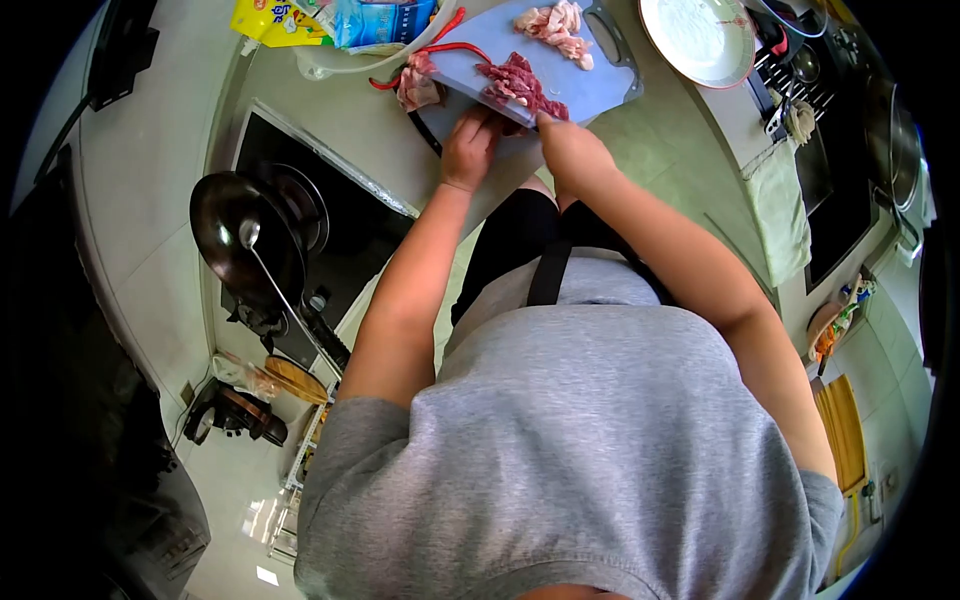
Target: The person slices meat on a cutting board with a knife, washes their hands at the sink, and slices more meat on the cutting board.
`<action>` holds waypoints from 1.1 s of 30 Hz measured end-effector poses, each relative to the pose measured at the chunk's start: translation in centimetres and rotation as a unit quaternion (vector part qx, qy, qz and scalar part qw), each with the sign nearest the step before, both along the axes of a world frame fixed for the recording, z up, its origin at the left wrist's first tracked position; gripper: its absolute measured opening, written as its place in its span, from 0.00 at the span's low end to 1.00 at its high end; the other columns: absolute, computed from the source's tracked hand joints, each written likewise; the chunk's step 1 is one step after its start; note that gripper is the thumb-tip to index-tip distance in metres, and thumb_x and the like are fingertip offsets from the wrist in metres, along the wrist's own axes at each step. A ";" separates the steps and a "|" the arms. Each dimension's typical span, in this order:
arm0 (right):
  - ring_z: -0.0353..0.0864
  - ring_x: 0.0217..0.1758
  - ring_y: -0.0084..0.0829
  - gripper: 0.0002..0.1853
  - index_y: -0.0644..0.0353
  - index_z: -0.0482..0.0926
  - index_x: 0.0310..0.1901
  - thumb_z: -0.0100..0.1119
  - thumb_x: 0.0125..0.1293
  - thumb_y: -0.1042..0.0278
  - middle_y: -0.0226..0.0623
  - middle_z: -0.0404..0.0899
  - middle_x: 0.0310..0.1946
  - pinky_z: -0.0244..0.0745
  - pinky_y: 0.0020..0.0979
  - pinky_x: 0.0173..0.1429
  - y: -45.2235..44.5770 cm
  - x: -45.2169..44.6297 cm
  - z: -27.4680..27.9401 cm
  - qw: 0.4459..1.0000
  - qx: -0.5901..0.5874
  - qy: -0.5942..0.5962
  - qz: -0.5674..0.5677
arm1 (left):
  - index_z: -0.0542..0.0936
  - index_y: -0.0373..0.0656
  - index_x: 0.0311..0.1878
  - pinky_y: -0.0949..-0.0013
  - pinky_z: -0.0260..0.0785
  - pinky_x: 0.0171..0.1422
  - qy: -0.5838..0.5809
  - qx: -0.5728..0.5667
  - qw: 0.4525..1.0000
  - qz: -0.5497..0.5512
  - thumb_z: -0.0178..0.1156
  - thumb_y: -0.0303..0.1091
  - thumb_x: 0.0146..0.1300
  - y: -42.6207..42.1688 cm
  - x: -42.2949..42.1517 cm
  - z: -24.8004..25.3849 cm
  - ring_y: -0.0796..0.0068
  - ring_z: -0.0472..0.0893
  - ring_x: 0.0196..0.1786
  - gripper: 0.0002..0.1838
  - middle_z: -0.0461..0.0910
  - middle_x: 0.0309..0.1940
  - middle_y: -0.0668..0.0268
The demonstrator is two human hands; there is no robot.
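My right hand is closed round the handle of a kitchen knife, whose broad blade reaches left over the cutting board. My left hand is beside the blade on the near side, its curled fingers on a piece of meat partly hidden by the knife. Just beyond the blade lies a heap of sliced red meat. Paler, fatty pieces sit at the far side of the board. Another fatty chunk rests at the left, by red chillies.
A pale bowl with colourful packets stands left of the board. A white plate is on the right-hand counter, near a draped cloth. On the left are a wok and a metal ladle.
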State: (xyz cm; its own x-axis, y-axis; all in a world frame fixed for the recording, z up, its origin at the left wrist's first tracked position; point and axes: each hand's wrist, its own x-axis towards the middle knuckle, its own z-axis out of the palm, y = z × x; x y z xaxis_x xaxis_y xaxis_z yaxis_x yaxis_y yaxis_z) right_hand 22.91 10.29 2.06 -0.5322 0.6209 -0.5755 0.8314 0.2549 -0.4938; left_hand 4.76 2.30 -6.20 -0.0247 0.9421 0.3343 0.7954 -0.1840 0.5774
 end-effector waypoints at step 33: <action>0.84 0.49 0.54 0.11 0.63 0.75 0.49 0.49 0.68 0.73 0.55 0.84 0.40 0.78 0.51 0.49 -3.8 0.5 1.9 0.995 -0.012 -0.041 -0.086 | 0.86 0.44 0.45 0.59 0.76 0.52 -0.032 0.045 0.998 -0.026 0.64 0.21 0.56 0.9 -2.2 -0.3 0.56 0.81 0.46 0.13 0.82 0.43 0.62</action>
